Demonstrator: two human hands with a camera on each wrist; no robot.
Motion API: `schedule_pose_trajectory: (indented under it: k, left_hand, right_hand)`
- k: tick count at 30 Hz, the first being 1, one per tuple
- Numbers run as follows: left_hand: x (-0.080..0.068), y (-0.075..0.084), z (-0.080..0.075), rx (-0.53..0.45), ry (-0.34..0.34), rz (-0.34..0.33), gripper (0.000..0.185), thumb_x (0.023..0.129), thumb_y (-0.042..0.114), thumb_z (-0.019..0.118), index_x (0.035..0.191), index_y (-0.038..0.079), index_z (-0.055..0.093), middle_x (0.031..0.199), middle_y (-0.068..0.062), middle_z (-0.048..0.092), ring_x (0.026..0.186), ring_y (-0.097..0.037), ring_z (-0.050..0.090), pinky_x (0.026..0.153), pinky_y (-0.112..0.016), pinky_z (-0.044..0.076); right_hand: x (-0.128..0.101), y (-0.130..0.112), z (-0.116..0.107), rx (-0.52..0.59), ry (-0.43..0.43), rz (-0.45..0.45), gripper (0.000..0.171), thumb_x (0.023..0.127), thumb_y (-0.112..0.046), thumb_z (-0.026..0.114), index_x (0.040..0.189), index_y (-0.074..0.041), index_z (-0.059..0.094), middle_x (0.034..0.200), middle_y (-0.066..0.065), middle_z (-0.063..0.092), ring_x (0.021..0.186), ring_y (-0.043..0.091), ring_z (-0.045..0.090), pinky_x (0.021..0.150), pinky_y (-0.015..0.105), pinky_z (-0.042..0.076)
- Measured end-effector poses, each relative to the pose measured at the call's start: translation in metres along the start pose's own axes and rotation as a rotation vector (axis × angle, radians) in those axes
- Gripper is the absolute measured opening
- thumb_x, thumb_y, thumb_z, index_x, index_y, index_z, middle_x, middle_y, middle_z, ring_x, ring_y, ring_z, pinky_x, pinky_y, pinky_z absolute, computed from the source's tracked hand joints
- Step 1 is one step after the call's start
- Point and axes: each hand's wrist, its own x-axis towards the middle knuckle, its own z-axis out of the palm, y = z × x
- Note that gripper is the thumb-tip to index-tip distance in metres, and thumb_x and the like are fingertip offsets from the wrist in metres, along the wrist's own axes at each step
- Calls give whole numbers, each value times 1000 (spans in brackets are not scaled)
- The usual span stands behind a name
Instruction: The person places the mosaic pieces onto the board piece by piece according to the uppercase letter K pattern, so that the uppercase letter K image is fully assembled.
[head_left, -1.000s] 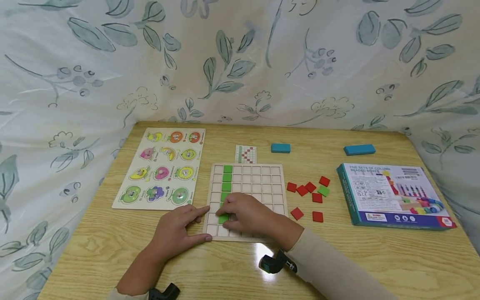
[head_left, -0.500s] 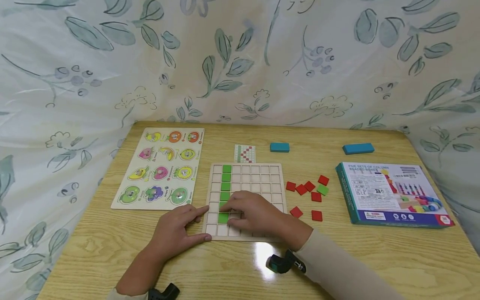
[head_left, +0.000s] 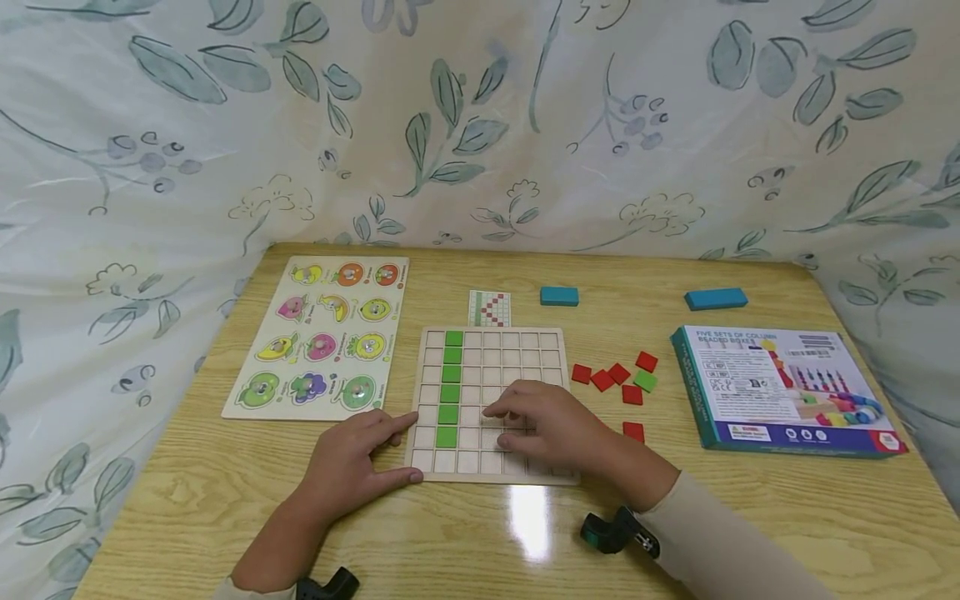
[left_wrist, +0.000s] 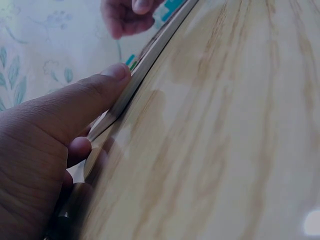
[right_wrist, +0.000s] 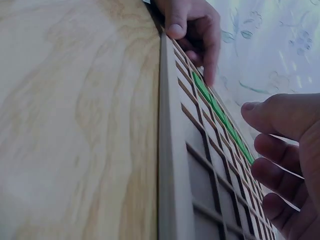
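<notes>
A wooden grid board [head_left: 517, 357] lies flat on the table, with a column of green square tiles [head_left: 450, 393] in its second column from the left. My left hand [head_left: 351, 460] rests at the board's left side, index fingertip and thumb tip against its edge; in the left wrist view the thumb [left_wrist: 95, 95] touches the rim. My right hand [head_left: 555, 427] hovers over the board's lower right part, fingers loosely bent. In the right wrist view a gap shows between thumb and fingers, with nothing held. Several red tiles [head_left: 632, 395] and one green tile [head_left: 645, 381] lie to the board's right.
A small pattern card [head_left: 491, 308] lies behind the board. Two blue blocks [head_left: 559, 297] stand near the back edge. A fruit picture board [head_left: 318, 337] is at the left, and a flat toy box [head_left: 787, 387] at the right. A leaf-patterned cloth [head_left: 480, 125] hangs behind.
My right hand has moved right, away from the green column, uncovering its lower tiles and now covering one red tile. The left hand stays at the board's edge.
</notes>
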Motion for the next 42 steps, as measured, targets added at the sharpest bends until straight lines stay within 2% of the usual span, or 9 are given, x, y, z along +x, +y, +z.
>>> schedule_pose_trajectory:
  k: [8, 15, 21, 27, 31, 35, 42]
  left_hand:
    - [0, -1, 0, -2, 9, 13, 74, 75, 57, 93, 137, 21, 75, 92, 20, 54, 76, 1, 40, 65, -23, 38]
    - [1, 0, 0, 0, -3, 6, 75, 75, 59, 92, 138, 21, 75, 93, 20, 53, 76, 1, 41, 65, -24, 38]
    - [1, 0, -1, 4, -10, 1, 75, 75, 58, 92, 138, 21, 75, 93, 20, 54, 77, 1, 42, 66, -24, 39]
    - [0, 1, -1, 0, -7, -4, 75, 75, 58, 92, 138, 21, 75, 93, 19, 55, 77, 1, 43, 66, -24, 40]
    - [0, 0, -1, 0, 1, 4, 75, 75, 59, 92, 137, 21, 75, 92, 20, 55, 77, 1, 43, 66, -24, 40]
    - [0, 1, -1, -5, 6, 6, 75, 75, 59, 93, 137, 22, 76, 92, 21, 54, 76, 2, 42, 66, -23, 39]
    - [0, 2, -1, -6, 23, 14, 75, 74, 59, 93, 137, 22, 76, 92, 21, 55, 77, 2, 43, 66, -23, 41]
  right_hand:
    - [-30, 17, -14, 12, 186, 80, 34, 90, -12, 88, 122, -14, 79, 108, -3, 71, 88, 16, 62, 73, 28, 54]
    - [-58, 33, -26, -60, 296, 245, 33, 90, -12, 88, 122, -15, 78, 102, -3, 68, 81, 14, 58, 68, 28, 50]
    - [-78, 43, -28, -107, 477, 439, 28, 93, -14, 85, 121, -14, 77, 98, 0, 66, 81, 16, 59, 67, 27, 51]
    - [-86, 47, -28, -144, 639, 563, 34, 96, -17, 82, 127, -6, 75, 108, 11, 67, 80, 22, 59, 60, 27, 48]
    - [-88, 48, -31, -140, 659, 613, 39, 97, -19, 80, 132, -1, 72, 108, 15, 67, 76, 23, 59, 55, 28, 46]
    - [-89, 49, -33, -156, 635, 637, 43, 98, -22, 79, 133, 2, 70, 107, 18, 67, 76, 24, 58, 55, 29, 45]
    - [-84, 58, -36, -179, 650, 597, 35, 98, -14, 77, 129, 3, 72, 95, 14, 63, 80, 25, 57, 55, 29, 42]
